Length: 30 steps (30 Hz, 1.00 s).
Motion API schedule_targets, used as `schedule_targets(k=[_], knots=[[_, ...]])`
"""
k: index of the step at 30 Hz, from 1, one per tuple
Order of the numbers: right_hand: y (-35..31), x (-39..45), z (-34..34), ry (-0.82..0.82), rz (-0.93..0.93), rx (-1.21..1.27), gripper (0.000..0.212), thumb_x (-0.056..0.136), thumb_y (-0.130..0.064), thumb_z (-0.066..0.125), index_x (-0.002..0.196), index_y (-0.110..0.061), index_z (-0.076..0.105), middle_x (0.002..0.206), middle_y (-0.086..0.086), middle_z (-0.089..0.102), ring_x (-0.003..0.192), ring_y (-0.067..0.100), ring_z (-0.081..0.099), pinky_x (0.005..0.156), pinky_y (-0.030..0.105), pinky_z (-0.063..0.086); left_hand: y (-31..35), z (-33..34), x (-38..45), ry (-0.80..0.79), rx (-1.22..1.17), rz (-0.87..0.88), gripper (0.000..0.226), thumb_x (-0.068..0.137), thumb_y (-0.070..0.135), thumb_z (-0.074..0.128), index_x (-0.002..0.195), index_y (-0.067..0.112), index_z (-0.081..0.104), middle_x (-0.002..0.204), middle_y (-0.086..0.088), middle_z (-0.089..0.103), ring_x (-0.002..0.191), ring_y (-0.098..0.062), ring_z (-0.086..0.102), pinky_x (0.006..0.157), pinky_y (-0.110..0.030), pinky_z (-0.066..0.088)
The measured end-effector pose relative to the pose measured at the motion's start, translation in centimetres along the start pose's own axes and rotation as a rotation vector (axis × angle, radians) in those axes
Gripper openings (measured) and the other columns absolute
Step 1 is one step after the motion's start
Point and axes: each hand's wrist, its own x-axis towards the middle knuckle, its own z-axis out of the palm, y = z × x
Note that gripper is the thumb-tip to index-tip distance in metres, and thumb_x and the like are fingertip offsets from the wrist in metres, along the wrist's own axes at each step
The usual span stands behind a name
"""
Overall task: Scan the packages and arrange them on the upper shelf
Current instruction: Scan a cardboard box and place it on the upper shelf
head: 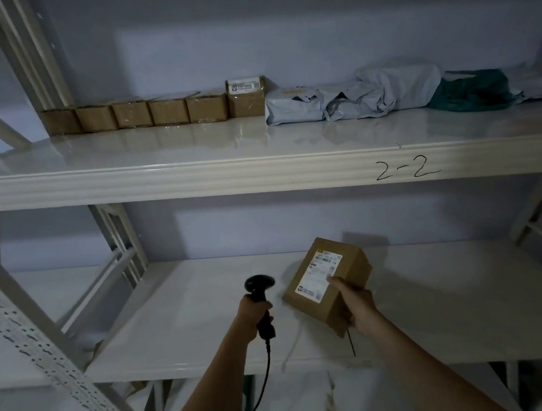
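My right hand [356, 307] grips a brown cardboard package [325, 280] by its lower right corner, thumb on its white label, which is tilted up towards me above the lower shelf [453, 290]. My left hand [252, 315] holds a black corded barcode scanner [260, 294] by the handle, its head just left of the package. On the upper shelf [199, 146], marked "2-2", a row of several brown boxes [135, 113] stands at the back, ending in a taller labelled box [246, 96].
Grey plastic mailer bags [352, 96] and a dark green bag [472, 91] lie to the right of the boxes on the upper shelf. White slanted shelf uprights [116, 240] stand at the left. The scanner cable hangs down past the lower shelf's front edge.
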Motion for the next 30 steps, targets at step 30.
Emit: schedule_targets(k=[30], knots=[[-5.8,3.7,-1.9,-0.18,0.114,-0.004,0.055,0.073,-0.06,0.073,0.108,-0.017,0.071,0.105,0.011,0.072,0.099,0.035,0.066,0.087,0.047,0.055,4.1,8.3,1.8,0.232,0.274,0.134,0.041,0.097,0.031,0.05,0.137,0.021,0.052,0.14,-0.015,0.048,0.128,-0.031,0.046,0.107,-0.04,0.04]])
